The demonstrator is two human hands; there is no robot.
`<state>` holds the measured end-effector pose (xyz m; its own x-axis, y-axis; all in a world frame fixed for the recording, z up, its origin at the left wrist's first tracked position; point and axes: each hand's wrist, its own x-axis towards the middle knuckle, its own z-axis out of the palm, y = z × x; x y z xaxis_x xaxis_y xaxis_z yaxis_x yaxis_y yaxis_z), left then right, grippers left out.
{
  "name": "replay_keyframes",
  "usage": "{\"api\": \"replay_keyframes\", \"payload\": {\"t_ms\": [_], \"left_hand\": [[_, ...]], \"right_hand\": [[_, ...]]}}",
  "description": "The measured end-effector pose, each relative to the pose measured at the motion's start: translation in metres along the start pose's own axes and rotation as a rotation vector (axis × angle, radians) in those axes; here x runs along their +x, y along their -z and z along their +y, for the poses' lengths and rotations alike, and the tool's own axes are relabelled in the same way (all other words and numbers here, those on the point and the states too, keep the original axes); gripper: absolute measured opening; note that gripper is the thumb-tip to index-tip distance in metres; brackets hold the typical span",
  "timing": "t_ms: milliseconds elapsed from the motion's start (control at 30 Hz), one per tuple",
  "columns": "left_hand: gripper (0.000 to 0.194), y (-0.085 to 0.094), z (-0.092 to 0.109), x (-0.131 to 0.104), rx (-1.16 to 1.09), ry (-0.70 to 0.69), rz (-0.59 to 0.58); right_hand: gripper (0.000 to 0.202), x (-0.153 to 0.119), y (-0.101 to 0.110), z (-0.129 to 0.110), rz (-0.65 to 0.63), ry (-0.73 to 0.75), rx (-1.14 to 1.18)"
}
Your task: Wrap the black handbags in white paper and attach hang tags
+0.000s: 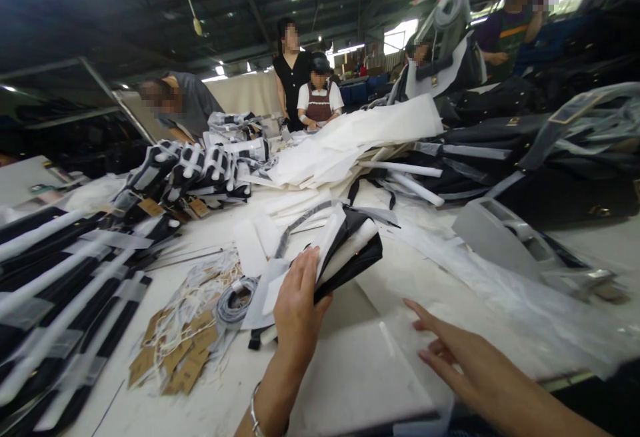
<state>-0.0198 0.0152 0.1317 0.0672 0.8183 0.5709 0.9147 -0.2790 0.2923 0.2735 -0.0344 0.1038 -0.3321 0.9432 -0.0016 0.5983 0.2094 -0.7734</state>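
In the head view my left hand (299,303) is closed around a black bag (357,257), gripping it together with white paper sheets on its near side. A white padding roll sticks out of the bag's right end, and a grey wrapped strap (300,220) loops up behind it. The bag is held tilted just above the table. To the right, my right hand (447,347) hangs over the table with its fingers apart and nothing in them. Left of my left hand lie a coil of grey cord (237,300) and brown paper tags (177,360) with white strings.
Wrapped black bags (75,290) line the left side, with more stacked behind. White paper sheets (360,133) are piled at the back centre. On the right are black bags (565,183) and clear plastic wrap (500,290). Several people stand or sit beyond the table.
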Motion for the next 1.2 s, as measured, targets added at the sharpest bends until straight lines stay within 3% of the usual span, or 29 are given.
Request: {"api": "replay_keyframes", "payload": {"t_ms": [100, 200, 333, 500, 633, 733, 867, 967, 1033, 1133, 1200], "left_hand": [[0.097, -0.001, 0.002, -0.002, 0.021, -0.020, 0.000], [0.094, -0.002, 0.004, -0.004, 0.039, -0.027, -0.008], [0.093, -0.005, 0.004, -0.005, 0.050, -0.062, -0.031], [0.089, -0.015, 0.008, -0.008, 0.103, -0.181, 0.005], [0.085, -0.023, 0.013, -0.011, 0.151, -0.264, 0.051], [0.084, -0.023, 0.014, -0.011, 0.161, -0.275, 0.079], [0.083, -0.020, 0.015, -0.010, 0.169, -0.271, 0.065], [0.078, -0.022, 0.016, -0.013, 0.188, -0.290, 0.065], [0.070, -0.025, 0.017, -0.016, 0.212, -0.321, 0.086], [0.055, -0.032, 0.020, -0.022, 0.256, -0.372, 0.132], [0.047, -0.038, 0.024, -0.028, 0.267, -0.401, 0.178]], "right_hand": [[0.047, 0.004, -0.002, 0.000, 0.218, 0.309, -0.372], [0.053, 0.017, -0.019, 0.010, 0.154, 0.528, -0.512], [0.073, 0.038, -0.048, 0.031, 0.024, 0.500, -0.544], [0.065, 0.054, -0.057, 0.027, -0.031, 0.419, -0.561], [0.059, 0.056, -0.052, 0.020, 0.065, 0.507, -0.614], [0.054, 0.056, -0.047, 0.034, 0.185, 0.580, -0.699], [0.059, 0.063, -0.027, 0.070, 0.313, 0.478, -0.812], [0.058, 0.065, -0.004, 0.083, 0.467, 0.366, -0.842], [0.051, 0.060, 0.007, 0.078, 0.515, 0.387, -0.797], [0.037, 0.045, 0.020, 0.063, 0.488, 0.480, -0.631], [0.029, 0.035, 0.034, 0.052, 0.511, 0.432, -0.525]]}}
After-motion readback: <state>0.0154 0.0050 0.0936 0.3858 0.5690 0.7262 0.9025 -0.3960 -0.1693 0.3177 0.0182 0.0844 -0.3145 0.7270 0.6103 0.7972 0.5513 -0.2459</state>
